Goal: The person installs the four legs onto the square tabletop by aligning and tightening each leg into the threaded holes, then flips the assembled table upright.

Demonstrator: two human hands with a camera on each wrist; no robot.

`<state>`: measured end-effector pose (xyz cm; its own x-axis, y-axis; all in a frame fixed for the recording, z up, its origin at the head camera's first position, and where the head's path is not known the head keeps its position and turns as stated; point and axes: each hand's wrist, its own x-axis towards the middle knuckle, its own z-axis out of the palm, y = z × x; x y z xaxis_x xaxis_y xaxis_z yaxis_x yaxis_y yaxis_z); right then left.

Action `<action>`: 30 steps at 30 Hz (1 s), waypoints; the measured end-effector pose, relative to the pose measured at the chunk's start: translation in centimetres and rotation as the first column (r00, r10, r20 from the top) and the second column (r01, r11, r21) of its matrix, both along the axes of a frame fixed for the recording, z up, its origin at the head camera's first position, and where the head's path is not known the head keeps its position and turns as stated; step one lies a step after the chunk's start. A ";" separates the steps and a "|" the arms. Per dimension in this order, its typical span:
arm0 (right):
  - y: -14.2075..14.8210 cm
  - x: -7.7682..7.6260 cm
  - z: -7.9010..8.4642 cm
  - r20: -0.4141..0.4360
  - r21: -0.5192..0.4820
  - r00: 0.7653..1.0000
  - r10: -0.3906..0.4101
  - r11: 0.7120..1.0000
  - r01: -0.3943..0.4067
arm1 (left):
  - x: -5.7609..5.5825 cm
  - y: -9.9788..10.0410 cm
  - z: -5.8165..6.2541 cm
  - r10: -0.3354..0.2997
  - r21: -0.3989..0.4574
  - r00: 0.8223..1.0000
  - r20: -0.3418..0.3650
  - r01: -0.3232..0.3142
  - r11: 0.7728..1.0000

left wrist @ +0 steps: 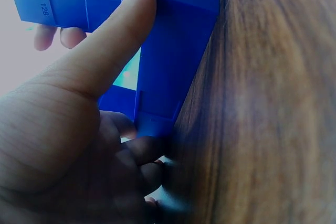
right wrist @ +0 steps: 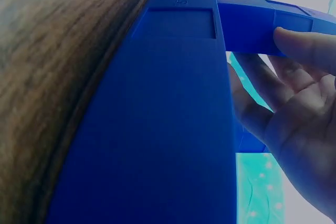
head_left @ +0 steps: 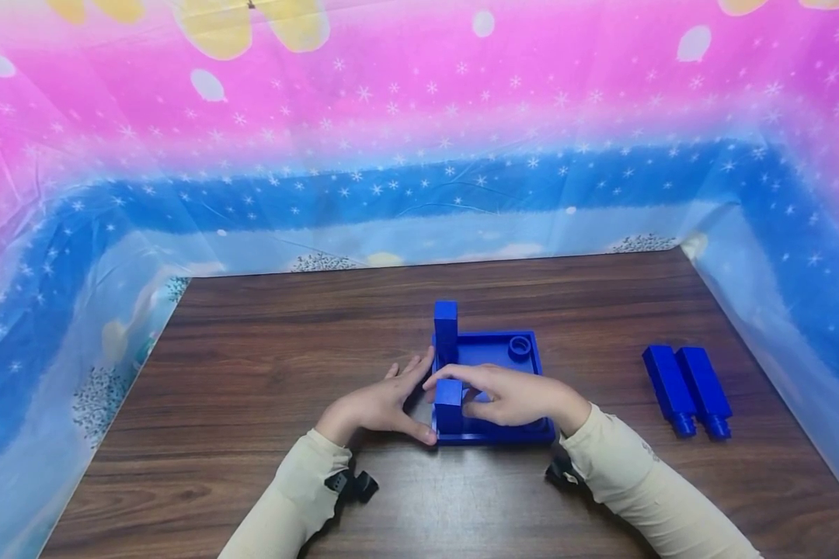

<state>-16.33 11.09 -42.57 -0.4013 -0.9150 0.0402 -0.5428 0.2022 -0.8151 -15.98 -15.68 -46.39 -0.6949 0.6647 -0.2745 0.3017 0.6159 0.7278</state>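
A blue square tabletop (head_left: 496, 439) lies with its rimmed side up in front of me. Two blue legs stand upright at its left corners: a far leg (head_left: 445, 317) and a near leg (head_left: 449, 397). My right hand (head_left: 513, 394) reaches over the tabletop and grips the near leg, its thumb against one face and the fingers behind. Along the left side, my left hand (head_left: 376, 404) rests with fingers extended, its thumb touching the near left corner. A round socket (head_left: 520, 348) shows at the far right corner; my right hand partly hides the near right one.
To the right, two more blue legs lie side by side on the wooden table (head_left: 266, 341), a left one (head_left: 670, 384) and a right one (head_left: 702, 384), their threaded ends toward me. A patterned cloth (head_left: 419, 178) hangs around the table's back and sides.
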 end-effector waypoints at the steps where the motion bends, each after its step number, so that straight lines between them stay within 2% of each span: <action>1: 0.0 0.0 0.0 0.001 0.002 1.000 -0.002 1.000 0.002 | -0.1 -0.1 -0.3 -0.006 0.008 1.000 -0.008 0.007 1.000; 5: 0.0 -0.2 -0.2 0.002 -0.001 1.000 -0.003 1.000 0.003 | -0.1 -0.1 -0.1 -0.013 0.028 1.000 0.001 0.013 1.000; 8: 0.0 -0.2 -0.1 -0.005 0.009 1.000 -0.012 1.000 0.012 | -0.4 -0.3 -0.7 -0.008 0.051 1.000 0.009 0.008 0.999; 14: 0.1 -0.2 0.1 -0.026 0.021 0.999 -0.022 1.000 0.023 | -1.7 -1.0 -4.5 0.010 0.061 1.000 -0.013 -0.009 0.998; 16: 0.1 -0.2 0.1 -0.025 0.016 0.999 -0.022 1.000 0.023 | -1.8 -1.1 -4.8 0.014 0.064 1.000 -0.010 -0.013 0.998; 19: 0.1 -0.2 0.1 -0.017 0.015 0.999 -0.028 0.999 0.028 | -1.5 -1.0 -4.0 0.010 0.069 1.000 -0.004 -0.009 0.998; 23: 0.2 -0.2 0.2 -0.015 0.019 0.999 -0.047 0.999 0.048 | -0.4 -0.5 -1.4 -0.002 0.067 1.000 0.009 0.001 0.998; 26: 0.3 -0.2 0.3 -0.011 0.013 0.998 -0.056 0.998 0.057 | 0.0 -0.2 -0.2 -0.001 0.051 1.000 0.015 0.000 0.999; 30: 0.3 -0.3 0.4 -0.003 -0.004 0.998 -0.061 0.998 0.061 | 0.2 0.0 0.3 0.008 0.017 1.000 0.015 -0.008 1.000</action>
<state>-16.58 11.42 -42.20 -0.4562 -0.8887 0.0455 -0.5322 0.2315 -0.8144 -15.78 -15.72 -46.04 -0.6961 0.6638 -0.2735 0.2853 0.6054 0.7430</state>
